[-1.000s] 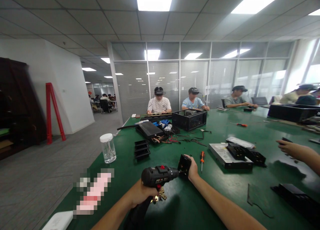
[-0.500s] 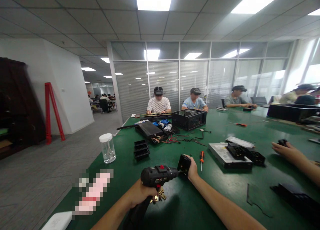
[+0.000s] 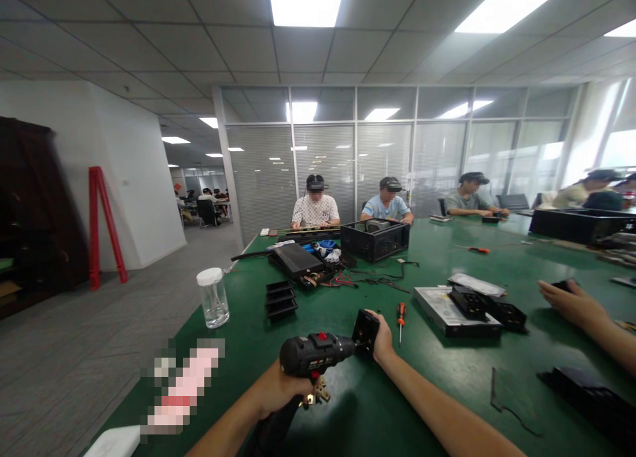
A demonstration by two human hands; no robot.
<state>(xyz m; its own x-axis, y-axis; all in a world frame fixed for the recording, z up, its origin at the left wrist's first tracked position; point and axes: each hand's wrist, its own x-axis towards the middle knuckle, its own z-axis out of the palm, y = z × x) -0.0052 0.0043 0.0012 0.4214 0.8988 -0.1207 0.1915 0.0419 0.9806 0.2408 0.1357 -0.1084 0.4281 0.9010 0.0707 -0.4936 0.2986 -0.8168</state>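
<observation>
in the head view, the left hand (image 3: 278,387) wraps its fingers round the grip of the power drill (image 3: 315,355), nose turned sideways, apparently so the tip meets the black part (image 3: 364,331) squarely; contact is too small to confirm. the right hand (image 3: 383,341) clamps that part's right side, seemingly bracing it against the drill's push. the part sits between drill tip and palm, with some fingers hidden behind it.

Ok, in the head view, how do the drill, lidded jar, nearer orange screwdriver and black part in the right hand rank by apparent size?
1. Drill
2. Lidded jar
3. Black part
4. Nearer orange screwdriver
By looks only; true sizes may differ.
</observation>
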